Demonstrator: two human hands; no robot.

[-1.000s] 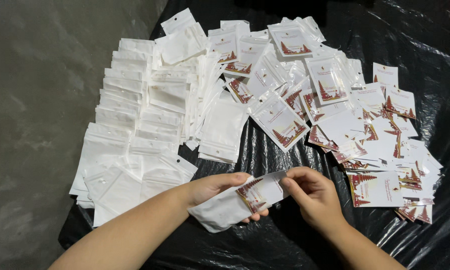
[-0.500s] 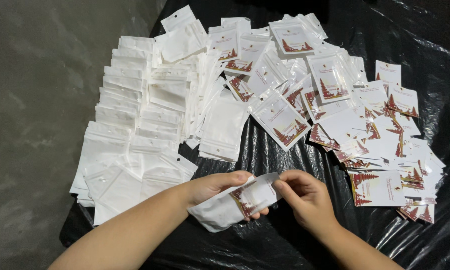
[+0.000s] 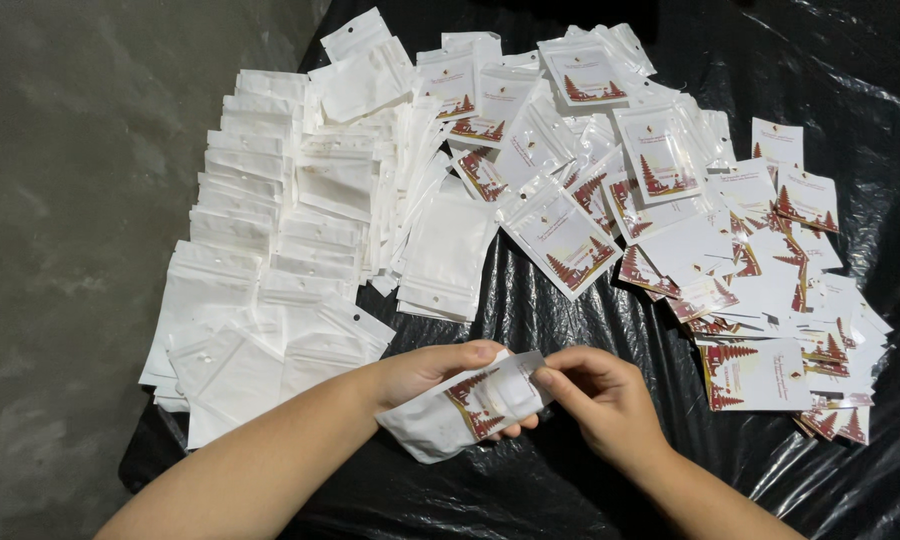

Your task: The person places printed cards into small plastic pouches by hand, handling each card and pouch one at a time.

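**Card going into a white pouch**

The left hand (image 3: 425, 375) is gripping a white pouch (image 3: 432, 420) at its open mouth, fingers closed on it, just below the heap of empty pouches (image 3: 270, 250). The right hand (image 3: 595, 395) is pinching a printed card (image 3: 495, 388) by its trailing edge. The card's long axis is lying left-right, its leading end pointing into the pouch. Both look light, thin and bendable; the film probably slippery, so holding the edges seems wisest.

I am seeing the printed card (image 3: 492, 393) half hidden inside the white pouch (image 3: 440, 420), my left hand (image 3: 425, 375) covering the pouch's top. Both forearms are running off the bottom edge below the pouch.
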